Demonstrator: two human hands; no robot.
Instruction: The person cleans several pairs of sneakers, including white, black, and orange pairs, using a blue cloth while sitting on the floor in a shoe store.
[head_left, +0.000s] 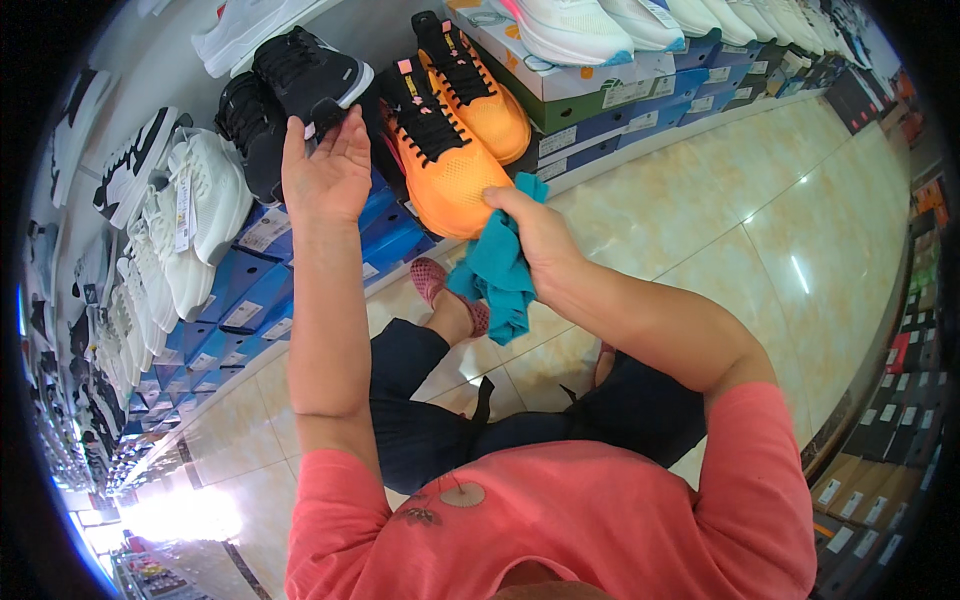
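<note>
My left hand (330, 169) is palm up with its fingertips at the toe of a black sneaker with a white sole (304, 71); whether it grips the shoe is not clear. A second black sneaker (255, 135) lies beside it. My right hand (536, 236) holds a crumpled teal cloth (501, 270), its thumb at the toe of the nearer orange sneaker (442, 187). Another orange sneaker (480, 101) with black laces lies behind that one. Both orange shoes rest on top of the stacked boxes.
White sneakers (214, 187) line the left side above blue shoeboxes (251, 270). More white shoes (570, 34) stand on boxes at the top right. Wall shelves with shoes run along the far left. Stacked shoeboxes (877, 480) line the right edge. Tiled floor (720, 202) lies between.
</note>
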